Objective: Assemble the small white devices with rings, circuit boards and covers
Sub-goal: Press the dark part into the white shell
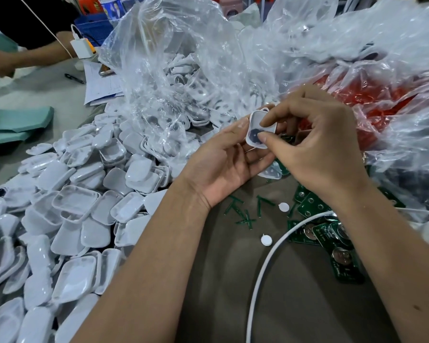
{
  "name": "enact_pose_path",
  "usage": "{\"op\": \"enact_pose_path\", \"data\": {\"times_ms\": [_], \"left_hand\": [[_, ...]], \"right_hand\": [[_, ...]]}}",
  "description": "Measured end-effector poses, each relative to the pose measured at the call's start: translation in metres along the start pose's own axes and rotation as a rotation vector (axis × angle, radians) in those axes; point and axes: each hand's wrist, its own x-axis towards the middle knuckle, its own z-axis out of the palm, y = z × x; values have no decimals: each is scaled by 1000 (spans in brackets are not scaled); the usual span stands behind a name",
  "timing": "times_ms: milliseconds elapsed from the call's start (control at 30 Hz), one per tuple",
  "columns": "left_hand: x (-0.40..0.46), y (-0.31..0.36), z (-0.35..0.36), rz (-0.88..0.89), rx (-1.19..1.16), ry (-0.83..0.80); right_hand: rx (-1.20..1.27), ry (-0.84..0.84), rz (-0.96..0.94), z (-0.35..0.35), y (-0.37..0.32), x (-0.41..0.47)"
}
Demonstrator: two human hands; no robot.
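Note:
My left hand [223,162] holds a small white device shell [255,125] by its edge, open side facing me, with a dark round part [254,137] low inside it. My right hand [315,139] reaches over from the right; its forefinger and thumb press into the shell near that dark part. A heap of white shells and covers [79,199] spreads over the table's left. Green circuit boards with coin cells [332,236] lie at the right, under my right forearm. Two small white discs [266,240] and green board strips [245,214] lie on the brown table.
A clear plastic bag of white parts [183,78] stands behind the heap. A bag with red contents [372,102] sits at the right. A white cable [270,263] curves over the table. Another person's arm [27,55], papers and a pen [74,78] lie far left.

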Motion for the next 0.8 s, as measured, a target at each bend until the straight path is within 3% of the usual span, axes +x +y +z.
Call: {"op": "enact_pose_path", "data": {"times_ms": [700, 800], "left_hand": [[0, 2, 4, 23, -78, 130], [-1, 2, 5, 34, -98, 133]], "right_hand": [[55, -43, -26, 3, -2, -2], [60, 13, 16, 0, -3, 0]]}}
